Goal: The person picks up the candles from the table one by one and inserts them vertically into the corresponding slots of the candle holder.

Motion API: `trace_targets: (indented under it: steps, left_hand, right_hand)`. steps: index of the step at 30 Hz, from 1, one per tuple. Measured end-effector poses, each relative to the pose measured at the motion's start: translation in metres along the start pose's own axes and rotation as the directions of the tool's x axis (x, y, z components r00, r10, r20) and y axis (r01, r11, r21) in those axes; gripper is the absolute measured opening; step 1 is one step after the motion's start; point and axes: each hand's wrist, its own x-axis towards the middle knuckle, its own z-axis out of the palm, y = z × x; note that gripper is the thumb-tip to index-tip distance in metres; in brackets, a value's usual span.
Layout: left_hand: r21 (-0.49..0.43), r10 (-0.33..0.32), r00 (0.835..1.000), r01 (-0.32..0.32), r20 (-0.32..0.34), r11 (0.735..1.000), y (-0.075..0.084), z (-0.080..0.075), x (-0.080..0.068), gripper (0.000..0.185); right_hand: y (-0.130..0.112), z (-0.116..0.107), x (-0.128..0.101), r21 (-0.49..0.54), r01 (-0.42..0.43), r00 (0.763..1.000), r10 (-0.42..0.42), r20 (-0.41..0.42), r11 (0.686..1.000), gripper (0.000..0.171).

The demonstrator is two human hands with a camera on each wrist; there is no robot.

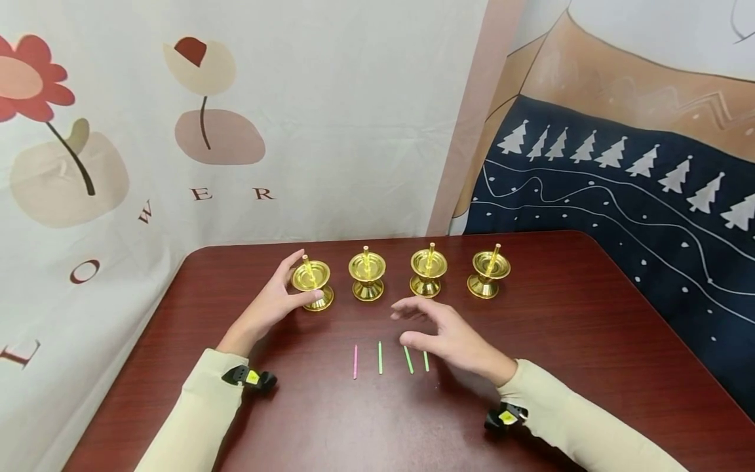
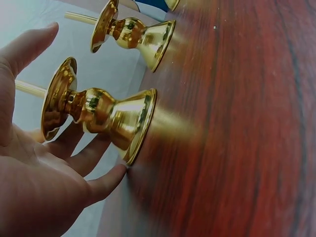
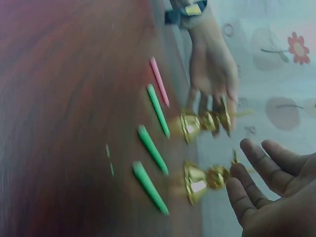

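Currently, the left grip [image 1: 274, 305] is curving loosely, unclenched, around the leftmost golden holder [image 1: 310, 278], left of the frame's centre; pinching evenly from both sides would probably be keeping it upright. The right grip [image 1: 453, 337] is hovering, empty, near the green sticks [image 1: 409, 360].

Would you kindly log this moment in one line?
left hand: open, at leftmost candle holder | right hand: open, above table | candles: four, on table
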Motion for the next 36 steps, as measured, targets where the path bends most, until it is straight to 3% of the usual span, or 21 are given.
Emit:
trace_targets:
  steps: [4,7,11,14,18,23,29,36]
  left_hand:
    - [0.020,-0.021,0.999,0.022,-0.027,1.000,0.000,0.002,0.001,0.108]
    - [0.023,-0.027,0.999,0.028,-0.044,0.999,0.001,0.003,0.002,0.107]
    - [0.026,-0.035,0.998,0.036,-0.051,0.999,0.002,0.004,0.003,0.104]
    - [0.028,-0.041,0.998,0.042,-0.052,0.999,0.001,0.005,0.004,0.103]
    - [0.027,-0.045,0.998,0.047,-0.054,0.999,0.000,0.006,0.006,0.100]
    - [0.031,-0.054,0.997,0.056,-0.054,0.998,0.000,0.006,0.006,0.099]
    - [0.033,-0.066,0.997,0.068,-0.051,0.997,0.000,0.008,0.007,0.097]
    - [0.036,-0.080,0.996,0.082,-0.047,0.996,-0.002,0.008,0.006,0.096]
  right_hand:
    - [-0.002,0.020,0.011,0.080,-0.087,0.995,0.083,0.046,0.993,0.040]
    - [-0.003,0.033,0.019,0.060,-0.131,0.990,0.128,0.054,0.989,0.043]
    - [-0.001,0.047,0.028,-0.087,-0.149,0.987,0.153,0.038,0.985,0.051]
    - [0.000,0.055,0.032,-0.230,-0.138,0.989,0.148,0.026,0.963,0.054]
    - [-0.001,0.064,0.037,-0.383,-0.097,0.992,0.119,0.033,0.919,0.053]
    - [0.002,0.072,0.041,-0.541,-0.053,0.994,0.097,0.053,0.839,0.056]
    - [0.004,0.080,0.045,-0.621,-0.034,0.992,0.101,0.074,0.783,0.056]
    - [0.005,0.084,0.046,-0.621,-0.005,0.993,0.077,0.089,0.783,0.044]
